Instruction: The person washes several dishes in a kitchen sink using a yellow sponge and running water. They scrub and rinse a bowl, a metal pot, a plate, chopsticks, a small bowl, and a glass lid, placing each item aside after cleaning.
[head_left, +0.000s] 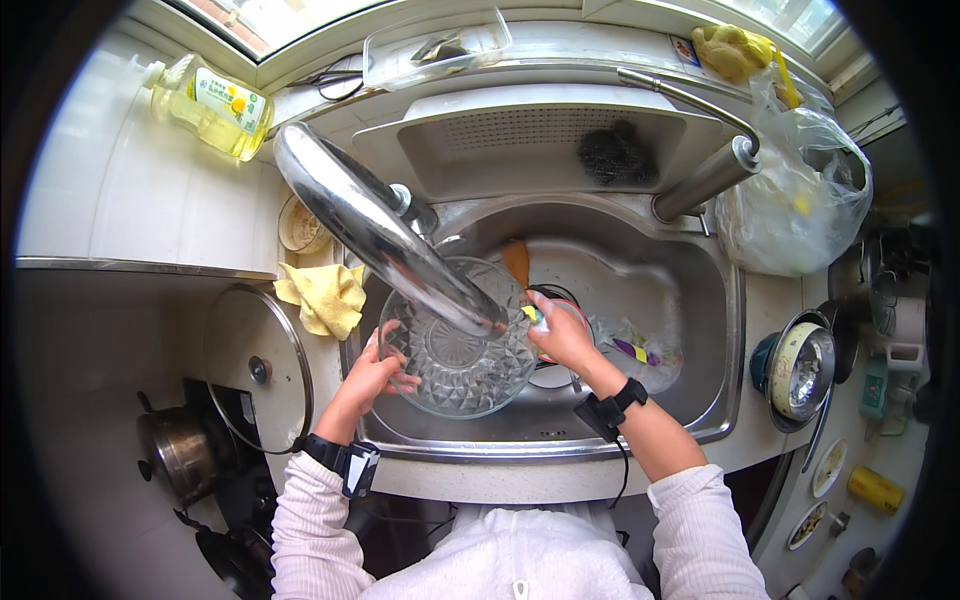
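Observation:
A clear glass bowl (457, 386) with a faceted pattern is held over the left half of a stainless steel sink (705, 300). My left hand (372, 369) grips its left side, fingers partly seen through the glass. At the right rim, my right hand (564, 336) pinches a small yellow and green sponge (532, 313) against the bowl. The chrome faucet (375, 232) arches above and hides part of the bowl. Behind the right hand lie a brown spatula-like utensil (516, 260) and a red-rimmed item (574, 307), both partly covered. Crumpled clear plastic (664, 367) rests in the sink's right part.
Left of the sink are a yellow cloth (322, 298), a glass pot lid (259, 330) and a bottle of yellow liquid (214, 105). A drain tray (465, 169) with a dark scourer (619, 154) spans behind. At right stand a plastic bag (780, 202) and stacked bowls (799, 371).

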